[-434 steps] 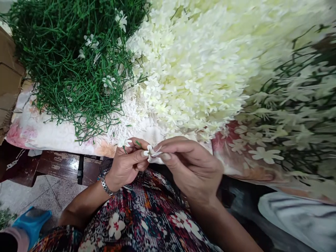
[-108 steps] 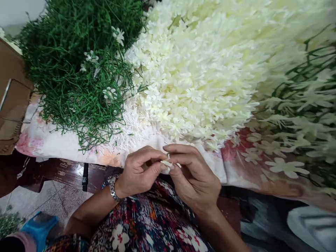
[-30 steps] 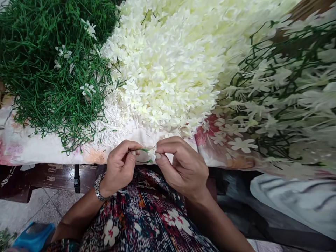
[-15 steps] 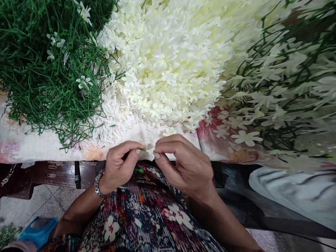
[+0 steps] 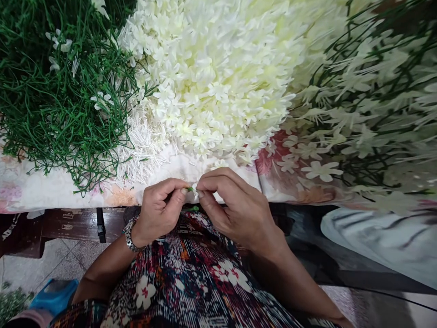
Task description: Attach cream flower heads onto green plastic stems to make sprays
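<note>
On our counter [image 5: 51, 189], white blossoms [image 5: 211, 82] pile up beside heaped green stems [image 5: 61, 105]. Over the near edge, our right hand [image 5: 239, 212] and left hand [image 5: 160, 209] nearly meet, the left pinching a green stem tip [image 5: 190, 188], the right a tiny white piece [image 5: 195, 187].

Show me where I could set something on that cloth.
White floral cloth lies bare between the tangled green stems and its front edge; a smaller patch borders the slender white strands and cream-white flowers. Farther back is crowded.
</note>
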`<action>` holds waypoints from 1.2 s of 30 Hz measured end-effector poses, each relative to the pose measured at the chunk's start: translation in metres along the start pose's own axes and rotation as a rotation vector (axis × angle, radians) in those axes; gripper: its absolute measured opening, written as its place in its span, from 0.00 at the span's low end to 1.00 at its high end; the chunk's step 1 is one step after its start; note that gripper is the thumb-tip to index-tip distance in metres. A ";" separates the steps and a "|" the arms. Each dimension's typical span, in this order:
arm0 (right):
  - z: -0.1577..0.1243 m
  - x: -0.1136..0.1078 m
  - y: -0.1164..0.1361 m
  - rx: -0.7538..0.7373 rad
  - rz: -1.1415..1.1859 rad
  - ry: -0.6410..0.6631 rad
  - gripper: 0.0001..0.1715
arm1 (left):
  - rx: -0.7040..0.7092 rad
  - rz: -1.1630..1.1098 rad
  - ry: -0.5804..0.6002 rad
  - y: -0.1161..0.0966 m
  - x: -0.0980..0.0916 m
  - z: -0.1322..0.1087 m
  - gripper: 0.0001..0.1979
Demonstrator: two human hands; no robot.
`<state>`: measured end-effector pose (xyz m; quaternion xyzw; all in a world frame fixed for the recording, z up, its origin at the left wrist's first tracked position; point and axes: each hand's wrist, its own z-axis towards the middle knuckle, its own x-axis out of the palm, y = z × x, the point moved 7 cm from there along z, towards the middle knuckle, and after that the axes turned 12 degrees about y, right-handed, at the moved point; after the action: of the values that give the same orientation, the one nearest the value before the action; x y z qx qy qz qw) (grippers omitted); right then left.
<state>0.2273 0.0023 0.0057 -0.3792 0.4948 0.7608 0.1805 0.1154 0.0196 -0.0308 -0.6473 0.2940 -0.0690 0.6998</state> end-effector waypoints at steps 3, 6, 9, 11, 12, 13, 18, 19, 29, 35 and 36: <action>-0.001 0.002 -0.005 0.017 0.023 0.003 0.06 | 0.009 -0.006 0.006 0.003 0.003 0.003 0.06; -0.002 0.003 -0.008 0.027 0.041 -0.001 0.06 | 0.031 0.018 0.002 0.002 0.005 0.005 0.06; -0.003 0.005 -0.010 0.031 0.056 -0.008 0.06 | 0.053 0.058 -0.012 0.000 0.005 0.005 0.06; -0.002 0.006 -0.011 0.028 0.066 -0.006 0.07 | 0.055 0.075 -0.017 -0.001 0.006 0.006 0.05; -0.002 0.007 -0.011 0.027 0.070 -0.005 0.07 | 0.050 0.077 -0.018 -0.001 0.006 0.006 0.05; -0.002 0.007 -0.012 0.026 0.074 -0.007 0.07 | 0.044 0.075 -0.017 0.000 0.006 0.006 0.06; -0.004 0.006 -0.016 0.048 0.108 0.002 0.08 | 0.065 0.099 0.024 -0.001 0.010 0.007 0.07; -0.004 0.006 -0.016 0.057 0.114 0.020 0.07 | 0.077 0.115 0.033 -0.002 0.011 0.007 0.07; -0.006 0.009 -0.016 0.090 0.132 -0.018 0.08 | 0.145 0.130 -0.064 -0.005 0.009 0.002 0.06; -0.008 0.013 -0.017 0.085 0.162 -0.062 0.09 | 0.137 0.148 -0.089 -0.005 0.008 0.001 0.06; -0.007 0.013 -0.017 0.084 0.162 -0.064 0.09 | 0.133 0.147 -0.085 -0.005 0.008 0.002 0.06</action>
<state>0.2329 0.0018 -0.0161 -0.3054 0.5493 0.7633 0.1497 0.1244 0.0162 -0.0292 -0.5785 0.3054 -0.0092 0.7563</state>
